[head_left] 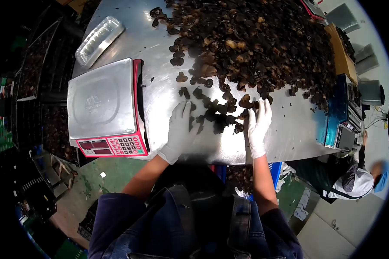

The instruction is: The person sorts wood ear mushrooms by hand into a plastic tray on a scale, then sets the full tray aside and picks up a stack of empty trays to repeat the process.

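Both my hands wear thin white gloves and rest low over the steel table (289,134). My left hand (178,131) has its fingers stretched forward and holds nothing; a few dark, wrinkled pieces that look like wood ear mushrooms lie just past its fingertips. To the right, my right hand (258,129) is also spread, its fingertips beside or touching the edge of some wood ear pieces (245,102). Between the hands lies a loose scatter of wood ear mushrooms (220,108). Beyond them rises a large heap of wood ear mushrooms (263,47).
A red scale (101,101) with a steel pan stands left of my left hand. Behind it lies a clear plastic tray stack (100,42). A blue machine (339,114) is at the table's right end, with a co-worker (358,181) nearby. Black crates (30,64) stand at left.
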The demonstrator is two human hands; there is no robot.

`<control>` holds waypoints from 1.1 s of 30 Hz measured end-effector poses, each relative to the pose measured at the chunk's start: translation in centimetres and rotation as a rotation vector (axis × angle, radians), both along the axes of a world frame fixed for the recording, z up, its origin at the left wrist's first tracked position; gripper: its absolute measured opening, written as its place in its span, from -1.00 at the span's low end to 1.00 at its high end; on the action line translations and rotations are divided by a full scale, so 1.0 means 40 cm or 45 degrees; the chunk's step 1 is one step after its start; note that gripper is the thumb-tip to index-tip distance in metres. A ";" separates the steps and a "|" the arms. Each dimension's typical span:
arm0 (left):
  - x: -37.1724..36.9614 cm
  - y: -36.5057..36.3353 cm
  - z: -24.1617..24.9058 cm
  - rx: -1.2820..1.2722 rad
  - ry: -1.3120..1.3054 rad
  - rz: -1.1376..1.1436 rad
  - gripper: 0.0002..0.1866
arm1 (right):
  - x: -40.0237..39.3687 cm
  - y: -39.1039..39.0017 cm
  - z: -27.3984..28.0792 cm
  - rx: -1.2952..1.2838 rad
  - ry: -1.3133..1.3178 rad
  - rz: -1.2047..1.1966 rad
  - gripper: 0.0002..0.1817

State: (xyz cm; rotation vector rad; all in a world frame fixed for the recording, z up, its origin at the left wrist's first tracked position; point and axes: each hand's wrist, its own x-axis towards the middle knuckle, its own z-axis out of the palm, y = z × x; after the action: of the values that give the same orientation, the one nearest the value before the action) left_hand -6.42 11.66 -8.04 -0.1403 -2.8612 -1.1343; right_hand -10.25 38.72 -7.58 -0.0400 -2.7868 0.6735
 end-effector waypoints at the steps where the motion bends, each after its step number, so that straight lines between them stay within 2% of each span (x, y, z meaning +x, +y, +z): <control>1: -0.014 0.007 -0.003 -0.004 0.002 0.004 -0.23 | -0.015 -0.015 0.002 0.019 -0.009 0.008 -0.48; 3: -0.053 0.020 -0.014 -0.086 0.123 0.051 -0.26 | -0.016 -0.032 -0.038 -0.178 0.020 0.114 -0.51; 5: -0.106 0.031 -0.009 -0.059 0.124 0.088 -0.29 | 0.012 -0.066 -0.006 -0.107 -0.107 0.186 -0.59; 7: -0.141 0.044 -0.006 -0.070 0.130 0.179 -0.29 | 0.030 -0.098 0.023 -0.067 0.041 0.213 -0.68; 9: -0.141 0.064 -0.014 0.000 0.060 0.151 -0.33 | -0.020 -0.112 0.019 -0.117 0.025 0.209 -0.71; 11: -0.103 0.087 -0.017 -0.088 -0.073 -0.072 -0.39 | -0.096 -0.142 0.016 -0.086 0.005 0.197 -0.71; 12: -0.083 0.092 -0.023 -0.029 0.011 -0.097 -0.50 | -0.132 -0.158 0.014 -0.044 -0.037 0.217 -0.66; 13: -0.080 0.090 -0.014 -0.041 0.016 -0.092 -0.50 | -0.159 -0.173 -0.003 0.085 -0.016 0.228 -0.62; 16: -0.087 0.074 0.019 0.166 0.087 -0.007 -0.68 | -0.169 -0.193 0.008 0.141 -0.207 0.474 -0.65; 17: -0.110 0.058 0.028 0.165 0.085 -0.010 -0.68 | -0.165 -0.173 -0.022 -0.067 -0.287 0.648 -0.69; 19: -0.175 0.019 0.036 0.007 0.186 0.098 -0.64 | -0.088 -0.174 0.046 -0.090 -0.096 0.736 -0.75; 20: -0.209 0.006 0.021 0.012 0.183 0.100 -0.64 | -0.058 -0.147 0.070 -0.067 -0.196 0.765 -0.58; 21: -0.242 -0.007 -0.003 -0.019 0.205 0.113 -0.58 | -0.031 -0.123 0.080 -0.062 -0.202 0.770 -0.58; 23: -0.286 -0.020 -0.015 -0.047 0.224 0.135 -0.52 | 0.013 -0.074 0.093 0.109 -0.089 0.503 -0.16; 25: -0.316 -0.018 -0.011 -0.193 0.205 -0.050 -0.36 | 0.050 -0.008 0.009 0.137 -0.157 0.325 0.33; 26: -0.329 -0.017 -0.047 -0.257 0.129 -0.156 -0.18 | 0.054 0.017 -0.019 0.191 -0.280 0.297 0.55; 27: -0.323 -0.016 -0.033 -0.253 0.128 -0.156 -0.18 | 0.052 0.019 -0.027 0.194 -0.282 0.296 0.55; 28: -0.311 -0.019 -0.019 -0.217 0.018 -0.258 -0.07 | 0.046 0.019 -0.037 0.192 -0.299 0.339 0.58; 29: -0.298 -0.024 -0.003 -0.183 -0.091 -0.361 0.04 | 0.038 0.016 -0.049 0.186 -0.315 0.381 0.62; 30: -0.280 -0.030 0.012 -0.184 -0.204 -0.428 0.26 | 0.030 0.007 -0.062 0.192 -0.301 0.429 0.65; 33: -0.146 -0.067 0.027 -0.323 -0.089 -0.578 0.36 | 0.030 -0.041 -0.046 0.088 -0.351 0.515 0.63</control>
State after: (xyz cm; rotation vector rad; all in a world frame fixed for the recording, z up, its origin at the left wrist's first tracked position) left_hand -12.25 8.96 -6.97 -0.8118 -3.1155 -0.8262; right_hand -9.03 37.09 -9.42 0.4926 -3.1144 0.7057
